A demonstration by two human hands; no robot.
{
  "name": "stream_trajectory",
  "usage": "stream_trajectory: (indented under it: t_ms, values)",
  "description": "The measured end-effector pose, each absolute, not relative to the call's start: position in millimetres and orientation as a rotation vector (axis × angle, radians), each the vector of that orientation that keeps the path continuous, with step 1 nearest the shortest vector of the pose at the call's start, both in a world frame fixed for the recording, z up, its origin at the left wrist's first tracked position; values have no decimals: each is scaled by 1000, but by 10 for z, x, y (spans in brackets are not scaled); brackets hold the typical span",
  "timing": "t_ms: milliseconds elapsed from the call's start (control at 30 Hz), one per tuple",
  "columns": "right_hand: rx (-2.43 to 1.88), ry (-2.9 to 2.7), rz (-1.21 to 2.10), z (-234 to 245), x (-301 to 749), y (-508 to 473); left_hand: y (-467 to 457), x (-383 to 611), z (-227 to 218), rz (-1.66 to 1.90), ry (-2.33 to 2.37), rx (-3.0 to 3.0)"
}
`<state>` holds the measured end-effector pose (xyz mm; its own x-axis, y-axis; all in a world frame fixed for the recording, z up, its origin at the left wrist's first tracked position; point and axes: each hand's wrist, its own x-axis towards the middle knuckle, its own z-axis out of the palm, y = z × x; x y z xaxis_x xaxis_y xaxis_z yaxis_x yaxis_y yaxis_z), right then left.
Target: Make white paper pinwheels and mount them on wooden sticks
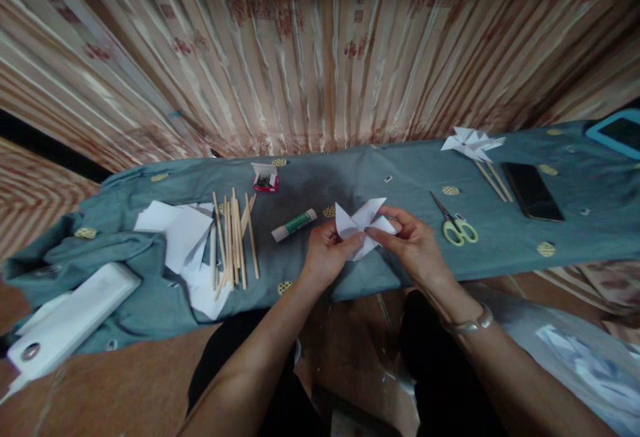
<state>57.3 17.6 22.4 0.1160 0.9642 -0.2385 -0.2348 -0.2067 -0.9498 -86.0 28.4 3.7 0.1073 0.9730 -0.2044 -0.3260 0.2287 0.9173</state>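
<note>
- A silver bracelet [469, 323] circles the right wrist, nearest the wearer.
- A white oblong device [75, 320] lies at the near left corner of the cloth-covered counter [500, 237].
- The left hand [324, 250] pinches a white paper pinwheel [367, 213] between thumb and fingers, near its middle.
- The right hand [415, 242] pinches the same pinwheel, thumb at the centre, fingers behind the right-hand blade; it is held up over the counter's near edge.
- Left of the hands, wooden sticks [235, 237] lie partly over white paper pieces [185, 233].
- Between sticks and left hand lies a green-labelled glue stick [294, 225]; right of the right hand, green-handled scissors [455, 225].
- Beyond, a dark phone [533, 190] lies beside pinwheels on sticks [473, 143].
- A small red box [266, 182], lid raised, holds small dark pieces.
- Behind hangs a patterned curtain [320, 57].
</note>
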Motion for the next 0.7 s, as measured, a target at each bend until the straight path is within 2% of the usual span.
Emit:
stream_trajectory:
  t_ms: [433,567,700]
  values:
    - [-1257,-884,1261,125,782,235,346,-1406,142,1222,1057,915]
    - [-1245,-875,1225,116,870,236,486,-1819,119,1389,1400,1053]
    - [-1221,-887,1208,118,921,222,584,-2216,48,1213,1857,1480]
